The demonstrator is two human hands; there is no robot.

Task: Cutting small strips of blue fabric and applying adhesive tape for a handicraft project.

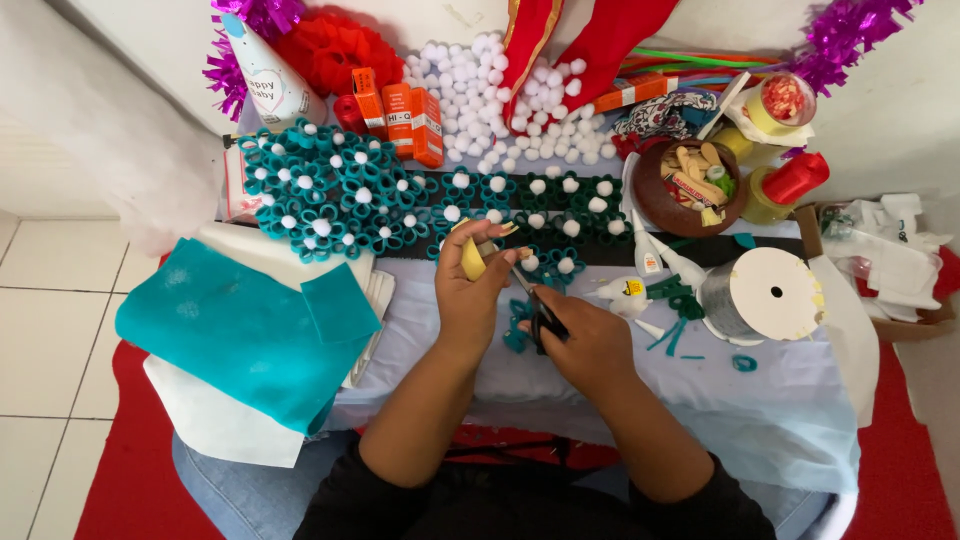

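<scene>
My left hand point(472, 285) grips a small yellow roll point(471, 259) near the middle of the low table. Beside it, my right hand point(590, 340) is closed on black scissors point(541, 312), whose blades point up toward the roll. Small teal felt loops point(517, 322) lie on the white cloth between my hands. Just beyond my fingers sit teal felt flowers with white pompom centres point(345, 195), and dark green ones point(565, 205) to their right.
Teal felt sheets point(240, 325) over white sheets lie at left. A heap of white pompoms point(520, 100), orange glue boxes point(412, 120), a brown bowl point(685, 190), a white spool point(765, 295) and glue bottles point(650, 255) crowd the back and right. Red carpet flanks the table.
</scene>
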